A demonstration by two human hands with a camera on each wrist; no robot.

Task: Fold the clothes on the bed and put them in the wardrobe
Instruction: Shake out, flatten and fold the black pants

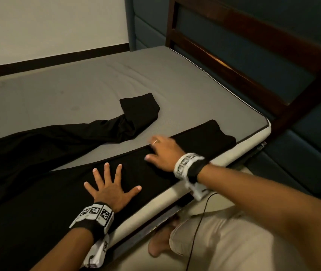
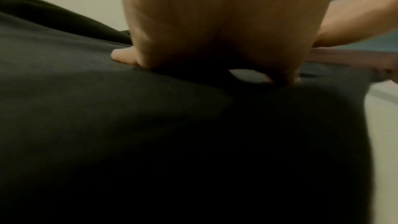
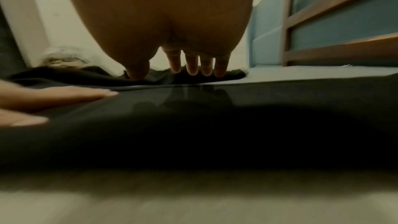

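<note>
Black trousers [image 1: 38,153] lie spread across the grey mattress [image 1: 175,85]. One leg runs along the near edge toward the right; the other leg [image 1: 136,112] bends away with its cuff folded over. My left hand [image 1: 111,186] lies flat with fingers spread on the near leg. My right hand [image 1: 161,151] lies farther right, with straight fingers over the same leg. In the left wrist view the left palm [image 2: 226,31] presses the black cloth [image 2: 150,134]. In the right wrist view the right hand's fingers [image 3: 191,67] point down just above the cloth [image 3: 215,125].
A dark wooden bed frame [image 1: 253,45] stands at the right end of the mattress, with blue padded wall panels [image 1: 302,153] behind it. A cream wall with a dark skirting board [image 1: 58,57] runs along the far side. My leg in beige shorts [image 1: 224,241] is against the bed's near edge.
</note>
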